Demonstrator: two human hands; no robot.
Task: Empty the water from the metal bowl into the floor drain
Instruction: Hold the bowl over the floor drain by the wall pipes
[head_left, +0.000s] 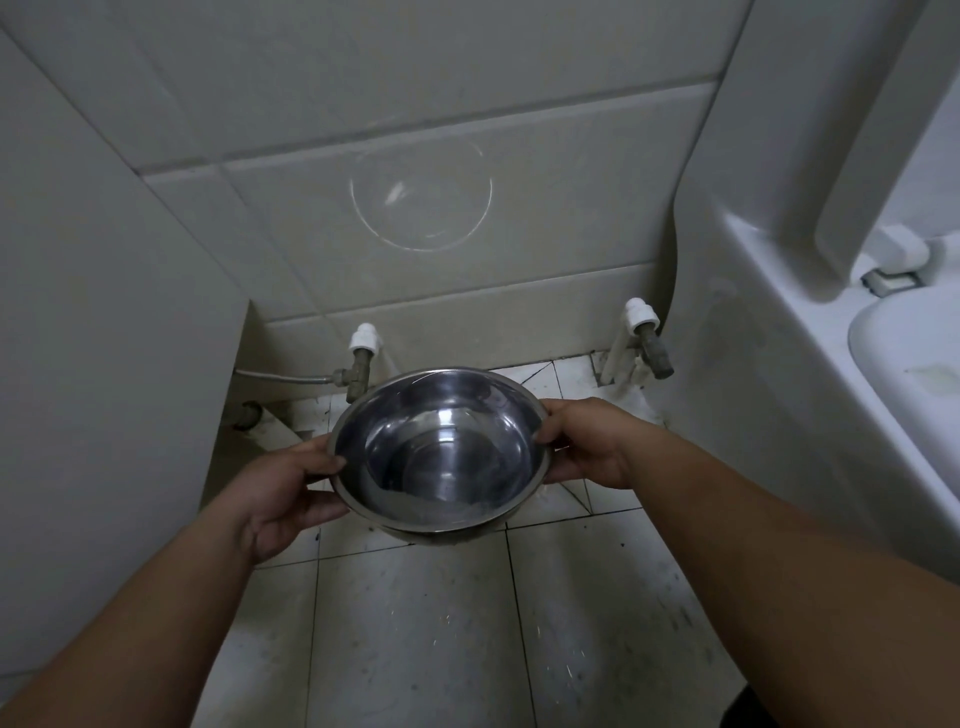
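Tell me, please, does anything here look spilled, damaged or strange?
No spill shows: the bowl sits about level between the left hand and right hand, water inside. One oddity: a bright ring on the wall tile above, probably light reflected off the bowl. The floor looks scuffed and stained near the valves.

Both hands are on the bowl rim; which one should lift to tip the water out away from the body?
Neither alone. The left hand and right hand grip opposite sides of the bowl, so both should tip together. No floor drain is visible here.
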